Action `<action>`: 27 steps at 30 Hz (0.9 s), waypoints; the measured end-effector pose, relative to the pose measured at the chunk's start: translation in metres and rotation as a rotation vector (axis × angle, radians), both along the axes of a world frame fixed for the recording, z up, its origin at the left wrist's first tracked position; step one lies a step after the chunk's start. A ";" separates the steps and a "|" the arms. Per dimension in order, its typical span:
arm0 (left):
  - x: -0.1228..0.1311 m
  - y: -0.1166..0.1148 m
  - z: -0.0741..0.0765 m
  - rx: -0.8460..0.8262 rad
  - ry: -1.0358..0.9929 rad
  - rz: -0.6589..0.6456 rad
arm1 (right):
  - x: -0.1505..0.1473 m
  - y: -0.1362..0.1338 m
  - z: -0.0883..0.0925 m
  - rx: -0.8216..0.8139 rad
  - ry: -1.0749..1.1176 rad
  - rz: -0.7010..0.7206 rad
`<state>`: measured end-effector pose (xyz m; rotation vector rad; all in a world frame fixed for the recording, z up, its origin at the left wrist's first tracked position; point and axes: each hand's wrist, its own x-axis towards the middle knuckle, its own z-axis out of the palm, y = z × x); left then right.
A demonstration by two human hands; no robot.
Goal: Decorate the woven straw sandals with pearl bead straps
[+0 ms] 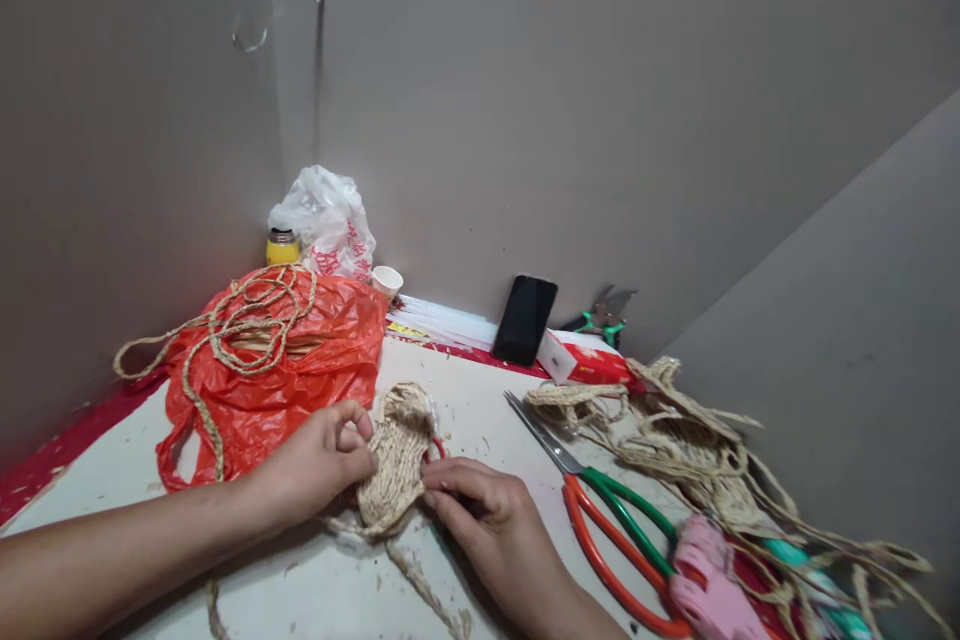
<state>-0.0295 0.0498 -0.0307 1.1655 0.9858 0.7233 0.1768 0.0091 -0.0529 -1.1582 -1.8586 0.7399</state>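
Note:
A small slipper-shaped piece woven from straw cord (394,460) lies on the white tabletop between my hands, its rounded hollow end pointing away from me. My left hand (319,465) is closed, fingers curled and thumb pressed at the piece's left edge. On the opposite side, my right hand (491,520) pinches the lower right edge between thumb and forefinger. A thin red item (439,445) shows just behind the right fingertips; most of it is hidden. A loose straw strand (416,580) trails from the near end toward me.
Left, braided straw cord (255,320) lies coiled on a red plastic bag (337,380). Scissors (600,510), a pink tool (712,580) and tangled straw (690,450) lie right. Behind stand a phone (525,320), a paper cup (387,281) and a yellow-bodied jar (282,248).

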 end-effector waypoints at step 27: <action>0.007 -0.028 0.018 -0.260 -0.460 -0.015 | -0.013 -0.017 0.019 0.137 0.156 0.072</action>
